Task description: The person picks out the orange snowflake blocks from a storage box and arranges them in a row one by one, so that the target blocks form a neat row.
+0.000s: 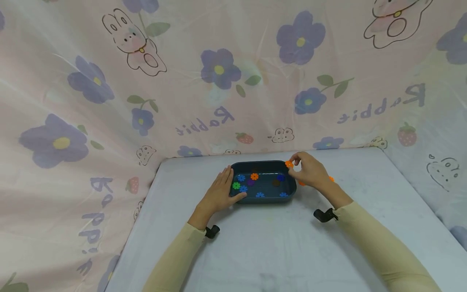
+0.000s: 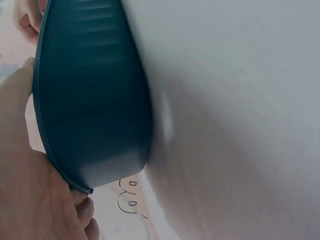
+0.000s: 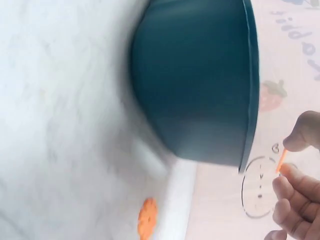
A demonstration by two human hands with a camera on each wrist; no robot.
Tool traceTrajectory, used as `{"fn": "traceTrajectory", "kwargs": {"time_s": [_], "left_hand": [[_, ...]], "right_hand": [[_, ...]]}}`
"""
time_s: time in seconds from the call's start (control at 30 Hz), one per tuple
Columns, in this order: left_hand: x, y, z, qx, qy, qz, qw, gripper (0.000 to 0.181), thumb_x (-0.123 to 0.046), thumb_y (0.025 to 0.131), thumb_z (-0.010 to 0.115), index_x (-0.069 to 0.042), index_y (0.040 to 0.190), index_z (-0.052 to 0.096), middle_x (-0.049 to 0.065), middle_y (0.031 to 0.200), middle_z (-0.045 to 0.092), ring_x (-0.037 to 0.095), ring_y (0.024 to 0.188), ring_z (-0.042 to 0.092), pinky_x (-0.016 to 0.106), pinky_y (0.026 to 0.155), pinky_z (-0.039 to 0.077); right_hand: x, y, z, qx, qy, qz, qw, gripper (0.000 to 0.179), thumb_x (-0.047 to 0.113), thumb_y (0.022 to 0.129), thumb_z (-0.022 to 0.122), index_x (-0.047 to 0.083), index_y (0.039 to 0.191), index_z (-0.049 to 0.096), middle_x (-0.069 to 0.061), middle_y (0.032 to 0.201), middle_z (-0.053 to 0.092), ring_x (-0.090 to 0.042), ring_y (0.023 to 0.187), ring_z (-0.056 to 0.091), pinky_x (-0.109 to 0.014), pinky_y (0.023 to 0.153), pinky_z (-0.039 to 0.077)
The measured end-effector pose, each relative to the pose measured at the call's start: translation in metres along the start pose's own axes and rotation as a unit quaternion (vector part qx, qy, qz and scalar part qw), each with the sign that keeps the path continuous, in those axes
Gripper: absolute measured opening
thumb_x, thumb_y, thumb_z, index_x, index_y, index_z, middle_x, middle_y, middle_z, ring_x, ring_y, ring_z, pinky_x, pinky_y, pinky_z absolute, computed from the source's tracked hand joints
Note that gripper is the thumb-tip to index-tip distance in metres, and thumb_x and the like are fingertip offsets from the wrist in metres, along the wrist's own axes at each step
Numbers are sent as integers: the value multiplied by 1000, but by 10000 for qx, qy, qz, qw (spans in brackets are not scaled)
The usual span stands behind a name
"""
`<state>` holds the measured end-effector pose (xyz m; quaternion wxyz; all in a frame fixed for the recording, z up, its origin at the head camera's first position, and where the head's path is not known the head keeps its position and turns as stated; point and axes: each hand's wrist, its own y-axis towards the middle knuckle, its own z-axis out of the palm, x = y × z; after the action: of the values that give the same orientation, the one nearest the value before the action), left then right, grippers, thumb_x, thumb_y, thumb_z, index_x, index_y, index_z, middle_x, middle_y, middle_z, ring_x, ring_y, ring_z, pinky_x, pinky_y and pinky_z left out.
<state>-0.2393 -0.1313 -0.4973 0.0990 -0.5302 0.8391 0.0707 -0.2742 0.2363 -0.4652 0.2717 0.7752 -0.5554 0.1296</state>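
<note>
A dark teal rectangular tray [image 1: 268,198] stands on the table with several flower-shaped plastic pieces inside, among them a green piece [image 1: 236,185], an orange piece [image 1: 254,176] and a brown piece [image 1: 276,183]. My left hand [image 1: 219,192] rests against the tray's left end, fingers extended along it and thumb over the front rim. Over the tray's back right corner, my right hand [image 1: 310,169] pinches an orange flower-shaped piece [image 1: 289,164] between thumb and fingertips. The right wrist view shows this piece [image 3: 281,161] edge-on, beside the rim.
More orange pieces lie on the white table right of the tray, partly hidden behind my right hand; one orange piece [image 3: 147,219] shows in the right wrist view. A printed curtain [image 1: 219,113] with rabbits and flowers hangs behind the table and at both sides.
</note>
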Motion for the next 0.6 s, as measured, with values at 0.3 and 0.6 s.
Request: {"fn": "traceTrajectory", "kwargs": {"time_s": [0.3, 0.6], "left_hand": [[0, -1, -1, -5, 7, 47, 10000, 114, -80, 100, 47, -2, 172, 6, 15, 181, 2, 32, 167, 6, 48, 136, 9], [2, 0, 1, 7, 37, 21, 10000, 115, -83, 99, 45, -4, 172, 4, 13, 181, -1, 28, 168, 3, 44, 136, 6]], "right_hand": [[-20, -11, -12, -118, -48, 294, 9995, 35, 23, 92, 79, 4, 119, 67, -17, 107, 66, -23, 77, 52, -34, 61, 42], [-38, -22, -21, -117, -61, 559, 9983, 33, 24, 93, 76, 3, 118, 67, -16, 106, 64, -23, 75, 51, -33, 57, 43]]}}
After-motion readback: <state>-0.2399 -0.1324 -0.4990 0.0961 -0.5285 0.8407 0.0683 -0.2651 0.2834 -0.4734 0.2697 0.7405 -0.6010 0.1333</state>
